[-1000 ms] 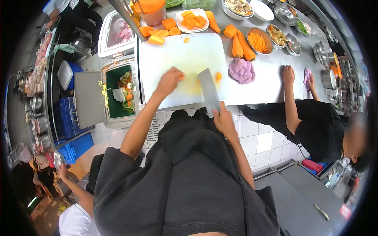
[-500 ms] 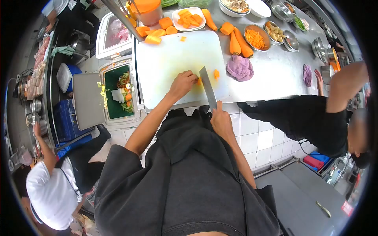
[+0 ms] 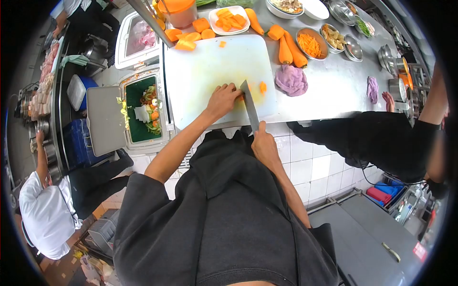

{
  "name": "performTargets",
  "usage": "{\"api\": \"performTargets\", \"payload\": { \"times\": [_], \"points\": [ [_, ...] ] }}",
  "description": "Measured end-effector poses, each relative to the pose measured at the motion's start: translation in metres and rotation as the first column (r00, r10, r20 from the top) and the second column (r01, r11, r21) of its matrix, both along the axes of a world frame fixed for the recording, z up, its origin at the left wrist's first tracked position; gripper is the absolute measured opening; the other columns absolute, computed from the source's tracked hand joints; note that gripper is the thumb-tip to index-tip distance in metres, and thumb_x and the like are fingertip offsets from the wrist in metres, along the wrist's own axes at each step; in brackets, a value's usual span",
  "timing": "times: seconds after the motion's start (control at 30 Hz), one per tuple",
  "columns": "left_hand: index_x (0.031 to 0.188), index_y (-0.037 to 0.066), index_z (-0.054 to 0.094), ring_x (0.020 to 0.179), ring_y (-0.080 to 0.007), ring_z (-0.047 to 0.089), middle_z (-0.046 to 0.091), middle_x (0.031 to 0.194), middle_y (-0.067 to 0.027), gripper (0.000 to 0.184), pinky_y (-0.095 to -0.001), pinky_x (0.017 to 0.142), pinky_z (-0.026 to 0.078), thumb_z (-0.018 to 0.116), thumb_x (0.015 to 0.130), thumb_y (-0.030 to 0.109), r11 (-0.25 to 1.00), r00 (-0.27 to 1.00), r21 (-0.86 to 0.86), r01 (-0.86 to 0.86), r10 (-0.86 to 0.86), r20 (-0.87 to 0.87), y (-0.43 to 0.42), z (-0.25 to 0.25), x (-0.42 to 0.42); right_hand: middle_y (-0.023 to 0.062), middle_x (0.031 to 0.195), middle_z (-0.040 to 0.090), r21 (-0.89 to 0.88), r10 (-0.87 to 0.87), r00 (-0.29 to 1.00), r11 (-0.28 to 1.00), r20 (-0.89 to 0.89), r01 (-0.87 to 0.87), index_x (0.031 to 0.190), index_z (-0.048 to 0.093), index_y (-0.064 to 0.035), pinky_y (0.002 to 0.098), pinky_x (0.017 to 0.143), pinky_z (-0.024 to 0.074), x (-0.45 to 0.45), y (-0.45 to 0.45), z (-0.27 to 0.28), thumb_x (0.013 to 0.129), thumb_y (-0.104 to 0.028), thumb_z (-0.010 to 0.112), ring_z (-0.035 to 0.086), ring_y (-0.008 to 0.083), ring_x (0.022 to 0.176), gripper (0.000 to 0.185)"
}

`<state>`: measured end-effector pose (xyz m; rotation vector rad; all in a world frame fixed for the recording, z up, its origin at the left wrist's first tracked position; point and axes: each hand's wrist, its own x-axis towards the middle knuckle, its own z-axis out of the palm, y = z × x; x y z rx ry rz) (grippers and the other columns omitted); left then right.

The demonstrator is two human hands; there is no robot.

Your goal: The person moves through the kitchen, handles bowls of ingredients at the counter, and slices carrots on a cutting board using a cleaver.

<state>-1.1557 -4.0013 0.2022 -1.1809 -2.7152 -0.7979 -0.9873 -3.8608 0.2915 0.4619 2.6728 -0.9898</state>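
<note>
My right hand [image 3: 265, 147] is wrapped round the handle of a broad kitchen knife [image 3: 252, 108], its blade slanting up and left over the white cutting board [image 3: 195, 76]. Against the blade's left side, the curled fingers of my left hand [image 3: 223, 101] press on a carrot piece [image 3: 241, 98], mostly hidden beneath them. Cut carrot bits [image 3: 263, 87] lie just right of the blade. One small carrot chunk [image 3: 222, 44] rests near the board's far edge. Beyond that edge stands a white dish of carrot chunks [image 3: 231, 22], with thick carrot pieces [image 3: 186, 45] to its left.
Whole carrots [image 3: 285, 50], a bowl of carrot shreds [image 3: 309, 44] and a purple cloth [image 3: 291, 80] sit right of the board. An open bin [image 3: 143, 112] of scraps adjoins its left. One co-worker [image 3: 381, 143] stands at right, another [image 3: 45, 214] at lower left.
The knife and both my hands have shifted only slightly. The white-shirted co-worker has moved further left, and the co-worker at right has changed posture.
</note>
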Motion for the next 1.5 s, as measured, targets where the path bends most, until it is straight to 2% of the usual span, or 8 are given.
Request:
{"api": "performTargets", "payload": {
  "times": [0.93,1.03,1.13,1.2,1.27,1.37,1.43,1.5],
  "points": [
    [0.093,0.01,0.066,0.083,-0.0255,0.058,0.058,0.089,-0.0055,0.009,-0.0385,0.073,0.045,0.065,0.086,0.016,0.995,1.0,0.104,0.008,-0.007,-0.006,-0.005,-0.006,0.0,0.0359,0.067,0.058,-0.006,-0.026,0.999,1.0,-0.021,0.026,0.114,0.034,0.0086,0.0603,0.059,0.044,0.003,-0.013,0.007,0.094,-0.005,0.049,0.058,0.0547,0.067,0.029],
    [0.094,0.009,0.065,0.085,-0.0268,0.059,0.058,0.09,-0.0062,0.007,-0.0383,0.076,0.046,0.063,0.087,0.012,0.994,0.999,0.106,0.006,-0.01,0.039,-0.005,-0.006,-0.001,0.0358,0.067,0.058,0.018,-0.048,0.999,0.999,-0.003,0.048,0.113,0.034,0.0079,0.0607,0.059,0.0444,0.003,-0.017,-0.003,0.094,-0.005,0.049,0.059,0.0546,0.067,0.028],
    [0.093,0.009,0.064,0.086,-0.0286,0.06,0.059,0.092,-0.0079,0.006,-0.0397,0.077,0.047,0.06,0.089,0.01,0.981,0.988,0.195,-0.009,-0.022,0.155,-0.015,-0.008,-0.014,0.0353,0.066,0.058,0.018,-0.044,0.999,0.999,-0.026,0.044,0.112,0.034,0.0072,0.061,0.059,0.0438,0.001,-0.01,0.003,0.094,-0.006,0.05,0.058,0.0556,0.067,0.027],
    [0.099,0.01,0.064,0.089,-0.0337,0.06,0.059,0.093,-0.0111,0.015,-0.0443,0.08,0.049,0.063,0.084,0.01,0.953,0.974,0.267,-0.146,0.09,0.209,-0.021,-0.01,-0.039,0.0366,0.069,0.058,-0.033,-0.079,0.995,0.996,-0.053,0.077,0.112,0.035,0.0055,0.0606,0.058,0.0421,0.003,-0.004,0.011,0.095,-0.007,0.05,0.057,0.0562,0.068,0.026],
    [0.102,0.01,0.064,0.091,-0.0343,0.06,0.059,0.095,-0.0125,0.018,-0.0448,0.081,0.05,0.065,0.084,0.011,0.938,0.968,0.272,-0.213,0.165,0.189,-0.021,-0.009,-0.072,0.0379,0.071,0.058,-0.082,-0.109,0.991,0.991,-0.081,0.102,0.112,0.036,0.0038,0.0601,0.057,0.0405,0.003,-0.001,0.017,0.095,-0.008,0.051,0.057,0.0569,0.07,0.026],
    [0.109,0.011,0.064,0.095,-0.0346,0.061,0.06,0.099,-0.0142,0.025,-0.045,0.082,0.05,0.067,0.084,0.012,0.904,0.939,0.264,-0.336,0.301,0.165,-0.008,-0.006,-0.127,0.034,0.064,0.056,-0.08,-0.093,0.992,0.993,-0.089,0.085,0.11,0.036,0.0051,0.0607,0.058,0.0425,0.005,-0.002,0.017,0.095,-0.008,0.051,0.056,0.0559,0.067,0.025],
    [0.111,0.012,0.064,0.098,-0.0344,0.061,0.06,0.101,-0.0147,0.027,-0.0446,0.083,0.051,0.068,0.085,0.013,0.885,0.921,0.26,-0.386,0.357,0.153,0.004,-0.003,-0.151,0.0341,0.065,0.057,-0.13,0.041,0.996,0.99,-0.082,-0.052,0.11,0.037,0.0042,0.0608,0.059,0.0428,0.008,-0.002,0.003,0.094,-0.008,0.051,0.057,0.0556,0.067,0.024],
    [0.114,0.012,0.065,0.1,-0.0337,0.061,0.06,0.104,-0.0142,0.029,-0.0439,0.084,0.051,0.069,0.086,0.017,0.931,0.933,0.087,-0.355,0.348,0.09,0.013,-0.003,-0.166,0.035,0.066,0.057,-0.107,0.035,0.999,0.993,-0.035,-0.039,0.111,0.037,0.0042,0.0613,0.061,0.0426,0.008,0.005,-0.006,0.094,-0.008,0.051,0.057,0.0558,0.069,0.025]
  ]
}}
